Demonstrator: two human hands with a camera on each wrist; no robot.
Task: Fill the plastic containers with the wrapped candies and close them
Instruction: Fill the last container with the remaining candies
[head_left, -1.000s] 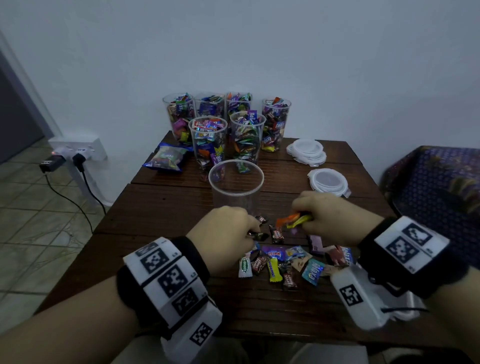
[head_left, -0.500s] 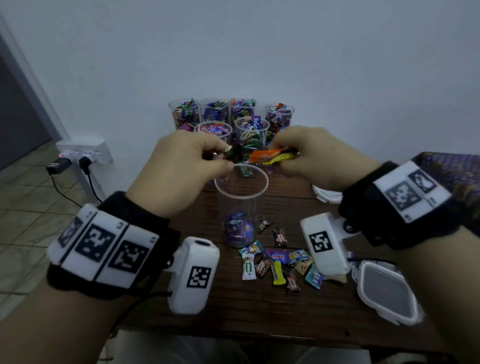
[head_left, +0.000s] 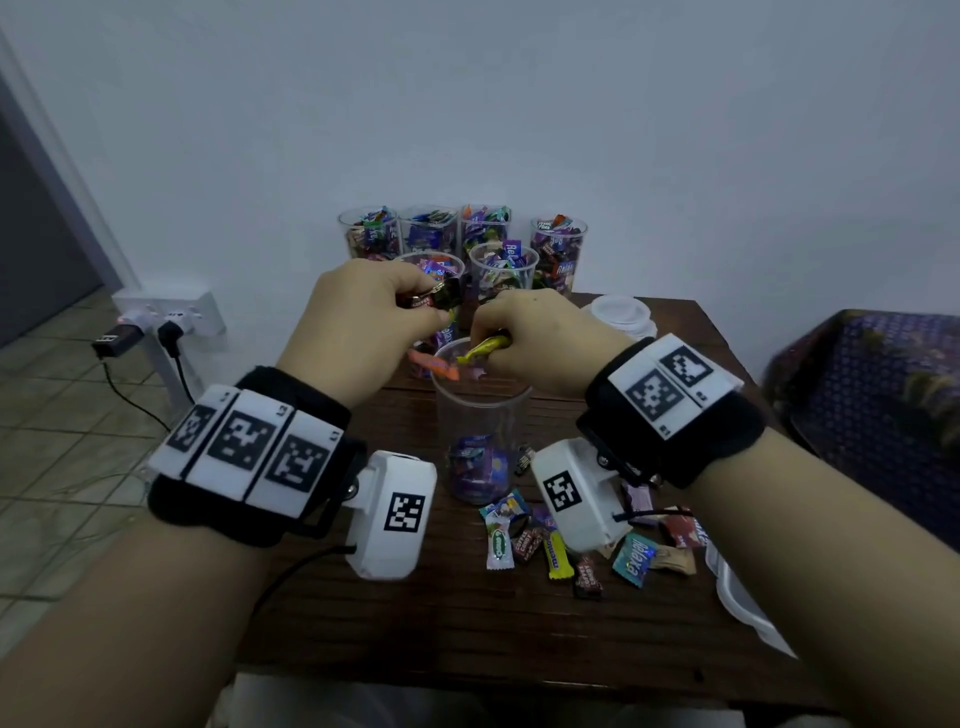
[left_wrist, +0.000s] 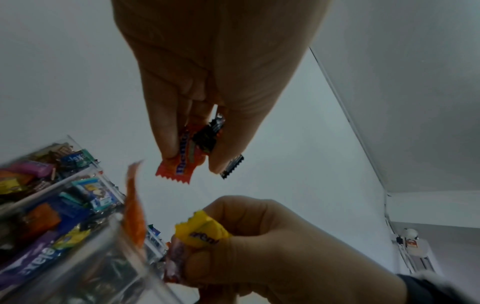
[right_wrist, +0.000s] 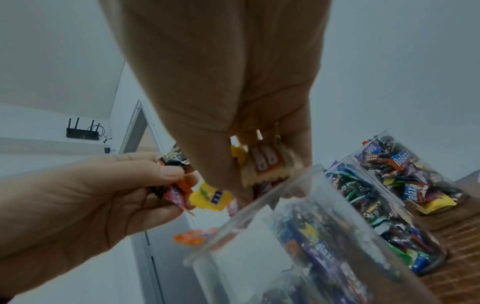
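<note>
A clear plastic container (head_left: 480, 415) stands mid-table with a few purple wrapped candies at its bottom. Both hands hover over its mouth. My left hand (head_left: 431, 306) pinches dark and orange wrapped candies (left_wrist: 182, 162) just left of the rim. My right hand (head_left: 488, 338) grips a yellow candy (head_left: 488, 345) and other wrapped candies (right_wrist: 265, 162) right above the opening. A loose orange candy (head_left: 434, 366) is in the air at the rim, blurred, free of both hands. Loose wrapped candies (head_left: 545, 540) lie on the table in front of the container.
Several candy-filled containers (head_left: 558, 249) stand in rows at the back by the wall. White lids (head_left: 621, 314) are stacked back right, and another lid (head_left: 737, 597) lies at the table's right front edge. A patterned seat (head_left: 872, 395) stands to the right.
Both hands rose from the candy pile to above the container. Purple candies landed inside it. The right hand has since dipped to the rim, and the orange candy has left its grip.
</note>
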